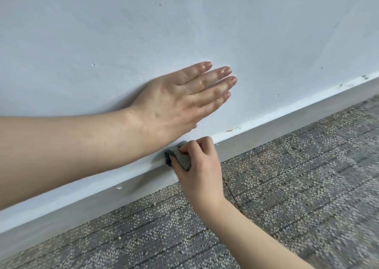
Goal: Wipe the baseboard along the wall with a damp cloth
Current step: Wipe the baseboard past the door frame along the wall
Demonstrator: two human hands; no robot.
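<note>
A pale grey baseboard (pixel 287 123) runs diagonally from lower left to upper right where the white wall (pixel 102 33) meets the carpet. My right hand (pixel 201 166) grips a small bunched grey cloth (pixel 181 156) and presses it against the top of the baseboard near the middle of the view. My left hand (pixel 180 100) lies flat on the wall just above the cloth, with its fingers extended and close together and nothing in it. Brownish marks show on the baseboard's top edge to the right of the cloth.
Grey speckled carpet (pixel 287 197) covers the floor below the baseboard. The wall has small chips and dents. Dark smudges mark the baseboard's upper edge at the far right (pixel 364 77).
</note>
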